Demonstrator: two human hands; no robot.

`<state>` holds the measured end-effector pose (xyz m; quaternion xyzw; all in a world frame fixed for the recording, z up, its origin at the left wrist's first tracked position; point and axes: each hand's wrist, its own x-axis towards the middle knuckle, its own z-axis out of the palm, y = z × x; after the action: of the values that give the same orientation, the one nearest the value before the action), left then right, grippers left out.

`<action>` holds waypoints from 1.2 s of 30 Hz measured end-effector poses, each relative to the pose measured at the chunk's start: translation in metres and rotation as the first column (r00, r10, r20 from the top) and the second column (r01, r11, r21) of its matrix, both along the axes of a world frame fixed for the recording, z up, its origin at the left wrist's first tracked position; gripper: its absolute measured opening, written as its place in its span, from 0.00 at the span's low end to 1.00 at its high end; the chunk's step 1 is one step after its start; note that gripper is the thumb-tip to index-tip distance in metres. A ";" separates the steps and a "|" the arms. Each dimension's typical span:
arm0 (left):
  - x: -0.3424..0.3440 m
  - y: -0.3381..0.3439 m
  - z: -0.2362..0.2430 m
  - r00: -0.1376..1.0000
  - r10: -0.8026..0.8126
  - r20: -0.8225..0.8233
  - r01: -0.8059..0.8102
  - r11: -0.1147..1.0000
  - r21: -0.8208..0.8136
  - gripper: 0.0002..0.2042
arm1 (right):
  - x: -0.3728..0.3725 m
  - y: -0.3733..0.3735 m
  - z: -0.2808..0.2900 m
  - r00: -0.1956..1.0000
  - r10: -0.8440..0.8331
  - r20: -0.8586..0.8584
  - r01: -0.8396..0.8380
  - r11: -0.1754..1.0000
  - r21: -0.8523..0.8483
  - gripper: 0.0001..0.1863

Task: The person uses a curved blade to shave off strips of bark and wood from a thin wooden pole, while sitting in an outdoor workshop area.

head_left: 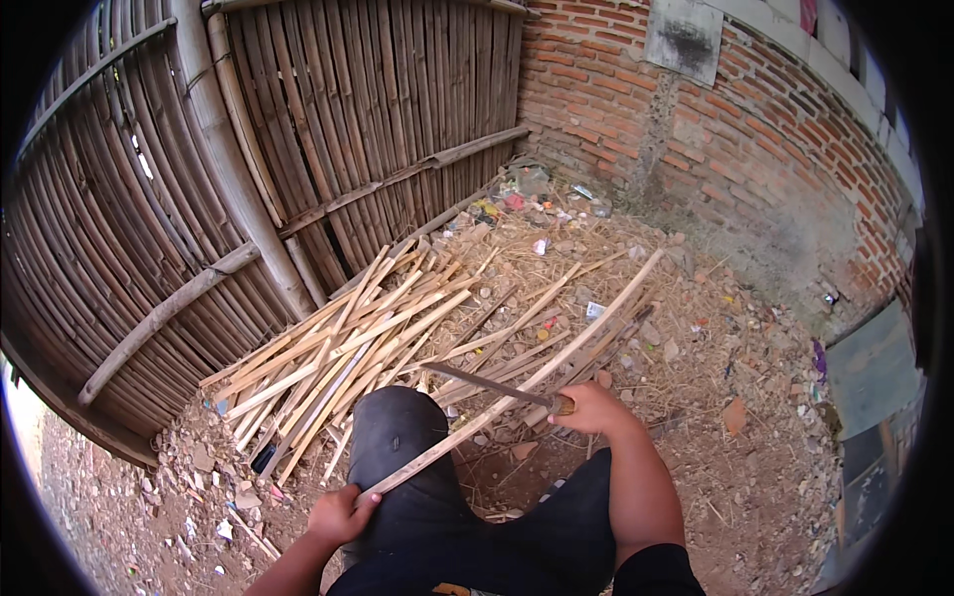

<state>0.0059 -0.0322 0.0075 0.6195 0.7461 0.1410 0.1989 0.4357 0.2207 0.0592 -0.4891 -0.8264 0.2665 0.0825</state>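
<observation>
A long pale bamboo strip [437, 449] slants from my lap up toward the far right, passing over my left knee. My left hand [338, 515] is closed around its near end. In my right hand [594, 409] is the wooden handle of a machete [472, 378], with fingers wrapped round it. The dark blade points left and crosses the strip partway along; whether its edge touches the strip I cannot tell. My right forearm comes up from the lower right, beyond my right knee.
A loose pile of cut strips [343, 338] lies ahead and to the left, on ground strewn with straw, stones and litter. A bamboo fence [368, 119] stands behind it. To the far right is a brick wall [755, 169], with a grey panel [874, 368] leaning nearby.
</observation>
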 end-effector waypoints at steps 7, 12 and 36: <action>0.002 0.001 0.006 1.000 0.008 -0.009 -0.009 0.999 -0.031 0.28 | 0.019 0.009 0.010 0.970 -0.241 -0.019 0.239 0.970 -0.045 0.23; 0.001 0.002 0.002 1.000 0.021 -0.006 -0.021 0.998 -0.059 0.28 | 0.027 0.007 0.013 0.927 -0.362 -0.099 0.360 0.932 -0.034 0.24; 0.000 0.001 0.001 1.000 0.000 0.006 0.001 1.000 -0.018 0.27 | 0.016 0.004 0.006 0.986 -0.163 0.027 0.163 0.987 -0.002 0.26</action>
<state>0.0056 -0.0313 0.0083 0.6175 0.7466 0.1363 0.2067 0.4515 0.2251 0.0655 -0.5587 -0.7842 0.2538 0.0918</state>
